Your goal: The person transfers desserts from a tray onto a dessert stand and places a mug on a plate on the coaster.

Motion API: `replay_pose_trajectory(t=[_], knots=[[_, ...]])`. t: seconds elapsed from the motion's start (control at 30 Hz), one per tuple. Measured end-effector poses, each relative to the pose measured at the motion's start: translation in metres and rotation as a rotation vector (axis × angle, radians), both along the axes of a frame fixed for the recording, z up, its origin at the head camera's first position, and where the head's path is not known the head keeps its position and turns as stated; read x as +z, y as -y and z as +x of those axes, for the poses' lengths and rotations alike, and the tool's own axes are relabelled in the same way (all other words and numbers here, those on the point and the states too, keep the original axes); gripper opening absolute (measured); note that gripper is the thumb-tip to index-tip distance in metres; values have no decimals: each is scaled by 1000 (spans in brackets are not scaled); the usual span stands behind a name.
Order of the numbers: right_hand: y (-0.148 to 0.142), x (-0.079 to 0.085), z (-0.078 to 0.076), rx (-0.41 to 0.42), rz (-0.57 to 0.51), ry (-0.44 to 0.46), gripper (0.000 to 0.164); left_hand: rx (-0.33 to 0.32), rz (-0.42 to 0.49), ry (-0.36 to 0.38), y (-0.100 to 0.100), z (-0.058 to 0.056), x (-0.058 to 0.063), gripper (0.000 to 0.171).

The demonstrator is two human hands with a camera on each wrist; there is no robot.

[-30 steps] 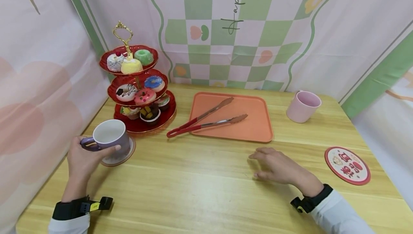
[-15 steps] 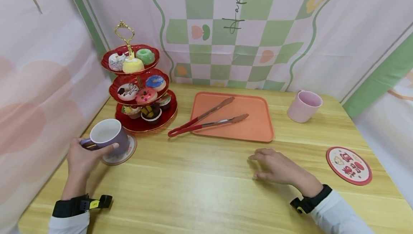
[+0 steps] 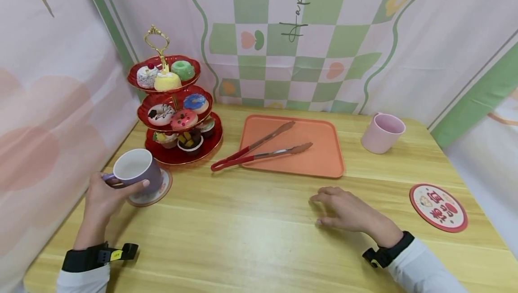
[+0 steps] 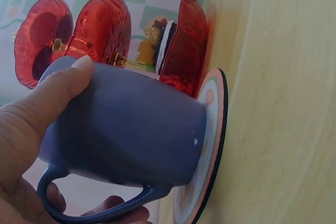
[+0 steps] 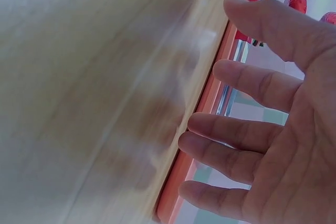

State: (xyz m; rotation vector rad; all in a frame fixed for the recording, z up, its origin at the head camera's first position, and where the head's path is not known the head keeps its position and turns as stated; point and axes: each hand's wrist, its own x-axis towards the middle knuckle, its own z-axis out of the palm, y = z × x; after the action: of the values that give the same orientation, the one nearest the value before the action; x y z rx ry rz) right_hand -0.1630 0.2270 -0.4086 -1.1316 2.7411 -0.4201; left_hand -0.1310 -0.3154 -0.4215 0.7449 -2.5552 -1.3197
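My left hand (image 3: 106, 196) grips a purple mug (image 3: 150, 176) with a white inside. In the left wrist view, fingers pass through the handle (image 4: 105, 214) and the thumb (image 4: 63, 85) lies along the mug's side. The mug's base is right at a round coaster (image 3: 163, 190), over its left part in the head view. Over the table's right half hovers my right hand (image 3: 346, 210), holding nothing; its fingers are spread and relaxed in the right wrist view. An orange tray (image 3: 319, 162) lies beyond it.
Behind the mug stands a red three-tier stand (image 3: 210, 144) with cakes, donuts and cupcakes. Red-handled tongs (image 3: 236, 160) lie spread across the tray's left edge. A pink mug (image 3: 376, 138) stands at the back right, and a red-rimmed coaster (image 3: 429, 216) lies near the right edge.
The purple mug has shifted slightly left over its coaster with my left hand, baring more of the coaster's print. My right hand has hardly moved.
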Motion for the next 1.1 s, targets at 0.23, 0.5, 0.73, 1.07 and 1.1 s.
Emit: replay_pose_trajectory(t=[0.23, 0.5, 0.73, 1.07, 1.1], knots=[[-1, 0, 0, 1, -11, -5, 46, -19, 16, -10, -10, 4, 10, 104], [-2, -1, 0, -2, -8, -13, 46, -115, -4, -32, -9, 9, 11, 97], [-4, -1, -1, -1, -18, 1, 43, -135, -54, -152, -12, 9, 15, 101], [-10, -3, -2, -7, -29, 0, 49, -162, -319, -540, -24, 6, 20, 74], [-10, -3, -3, -7, -29, -2, 49, -185, -351, -606, -25, 5, 21, 71]])
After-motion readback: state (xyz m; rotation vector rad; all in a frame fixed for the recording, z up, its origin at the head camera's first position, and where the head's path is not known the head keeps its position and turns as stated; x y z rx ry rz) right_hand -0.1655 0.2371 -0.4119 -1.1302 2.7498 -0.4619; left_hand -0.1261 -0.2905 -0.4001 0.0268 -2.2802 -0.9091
